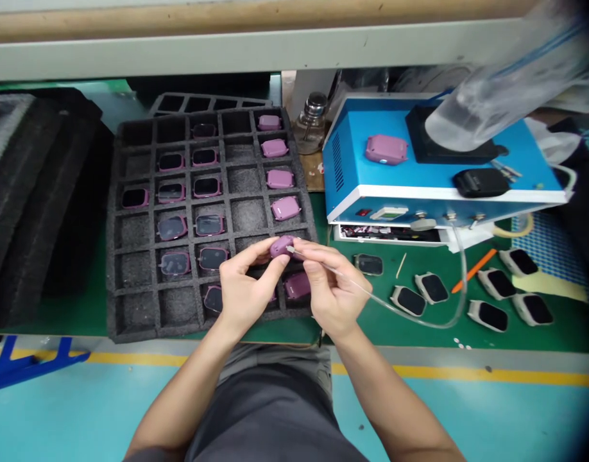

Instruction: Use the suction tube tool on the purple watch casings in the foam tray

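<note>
The left hand (249, 287) grips a small pink case (281, 246) between fingers and thumb, just above the front of the foam tray (112, 308). The right hand (333, 290) pinches a thin clear tube (400, 309) near its tip (290, 249), and the tip sits right at the case. The two hands are close together, and that helps hold the tip steady.

The tube runs over the green mat (448, 340) and up to a blue box (352, 160). It passes near a flat black-faced case (367, 264) and could catch on it. More pink cases (280, 178) sit in the tray. A pink case (385, 149) and a black case (480, 183) lie on the blue box. White-edged cases (407, 300), an orange pen (473, 271) and a glass bottle (310, 122) are close by.
</note>
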A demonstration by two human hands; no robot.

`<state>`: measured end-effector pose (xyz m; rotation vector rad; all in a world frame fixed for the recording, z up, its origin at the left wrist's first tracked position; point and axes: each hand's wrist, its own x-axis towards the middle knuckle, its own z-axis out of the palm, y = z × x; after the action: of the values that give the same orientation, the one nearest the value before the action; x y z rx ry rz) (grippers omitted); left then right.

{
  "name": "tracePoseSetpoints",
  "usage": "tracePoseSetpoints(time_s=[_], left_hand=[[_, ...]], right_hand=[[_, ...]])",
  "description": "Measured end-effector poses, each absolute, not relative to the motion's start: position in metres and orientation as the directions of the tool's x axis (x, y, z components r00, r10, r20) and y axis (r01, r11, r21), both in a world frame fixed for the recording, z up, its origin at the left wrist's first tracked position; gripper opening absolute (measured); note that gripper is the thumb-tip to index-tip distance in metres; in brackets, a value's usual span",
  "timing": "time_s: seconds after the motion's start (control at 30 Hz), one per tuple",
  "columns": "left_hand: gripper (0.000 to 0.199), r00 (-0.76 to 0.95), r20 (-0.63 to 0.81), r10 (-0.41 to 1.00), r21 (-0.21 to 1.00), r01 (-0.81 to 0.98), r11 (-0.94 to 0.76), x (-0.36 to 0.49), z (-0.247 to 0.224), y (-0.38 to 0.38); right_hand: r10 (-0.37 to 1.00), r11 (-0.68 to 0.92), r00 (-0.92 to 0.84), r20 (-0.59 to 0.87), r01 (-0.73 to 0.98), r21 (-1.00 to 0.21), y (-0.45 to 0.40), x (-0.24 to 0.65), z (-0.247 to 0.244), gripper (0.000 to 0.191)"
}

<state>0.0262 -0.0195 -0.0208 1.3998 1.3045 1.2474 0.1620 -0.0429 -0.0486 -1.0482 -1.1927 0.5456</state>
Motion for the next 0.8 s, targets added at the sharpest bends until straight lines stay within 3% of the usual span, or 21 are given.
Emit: tracePoseSetpoints(time_s=[0.8], left_hand=[[0.026, -0.015, 0.141, 0.99, 0.973, 0.186, -0.136, 0.0246, -0.0215, -0.0204]], right_hand=[[0.818, 0.458, 0.309, 0.486, 0.161, -0.874, -0.0425, 0.1619, -0.0479, 0.017]])
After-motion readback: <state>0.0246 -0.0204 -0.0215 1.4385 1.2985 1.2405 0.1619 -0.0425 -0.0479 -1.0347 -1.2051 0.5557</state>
